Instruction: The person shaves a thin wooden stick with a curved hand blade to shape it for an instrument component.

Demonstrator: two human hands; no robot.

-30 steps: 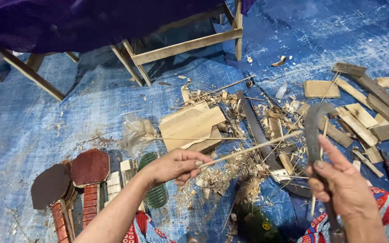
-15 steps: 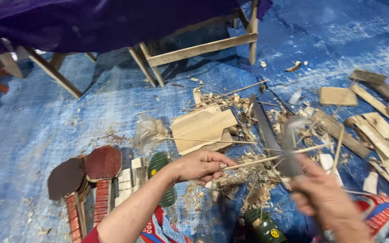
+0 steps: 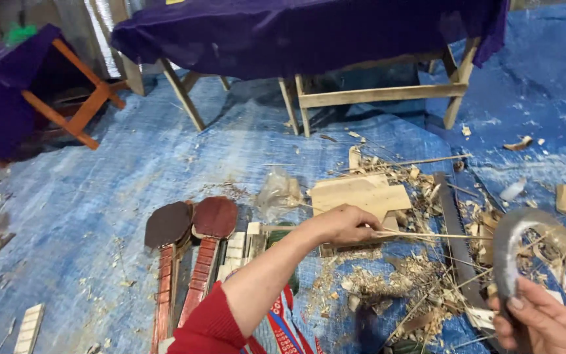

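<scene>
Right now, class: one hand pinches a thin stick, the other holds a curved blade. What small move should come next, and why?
Probably bring the curved blade in the right hand across to the stick. The left hand already holds the stick level over the shavings, but the blade is off to the side, apart from it.

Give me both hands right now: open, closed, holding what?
Left hand: closed, fingers pinching the end of a thin wooden stick.
Right hand: closed around the handle end of a curved metal blade.
</scene>
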